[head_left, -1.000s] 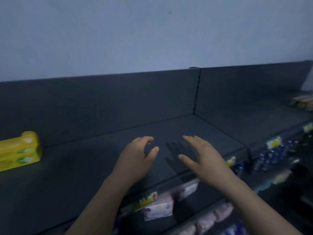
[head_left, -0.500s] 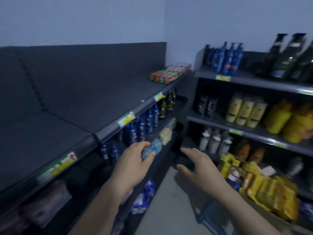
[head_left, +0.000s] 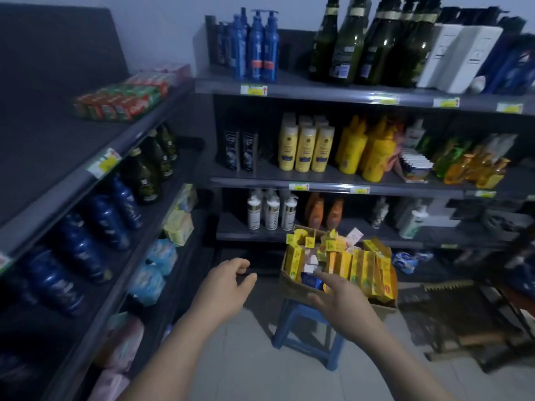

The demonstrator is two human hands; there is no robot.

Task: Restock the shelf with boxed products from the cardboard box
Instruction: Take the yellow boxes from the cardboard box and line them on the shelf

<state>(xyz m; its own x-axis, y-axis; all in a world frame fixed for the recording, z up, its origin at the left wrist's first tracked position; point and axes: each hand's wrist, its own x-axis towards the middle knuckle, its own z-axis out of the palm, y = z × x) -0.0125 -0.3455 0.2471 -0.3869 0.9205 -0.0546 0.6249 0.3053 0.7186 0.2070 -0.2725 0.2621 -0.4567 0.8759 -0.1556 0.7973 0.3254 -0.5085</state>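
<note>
The view has swung from the bare shelf (head_left: 52,146) to the cardboard box (head_left: 298,285), full of yellow boxes (head_left: 364,264); left hand (head_left: 223,287) and right hand (head_left: 341,299) reach toward it, spread, holding nothing.

Lighting is dim throughout, with a cold bluish cast. No lamp is in frame; the pale wall (head_left: 162,27) at upper centre and the floor tiles (head_left: 246,360) at bottom centre are the brightest surfaces. The dark shelf (head_left: 43,134) at upper left reads nearly black, and lower tiers at both sides sink into shadow. Slight glare shows on the green bottles (head_left: 347,39) along the top. Edges are soft overall: the blue bottles (head_left: 75,244) at left are smeared, as is the lower right corner. Wide-angle distortion bows shelf lines toward the frame edges. The yellow boxes (head_left: 359,264) at centre stay fairly legible, as do both hands.
</note>
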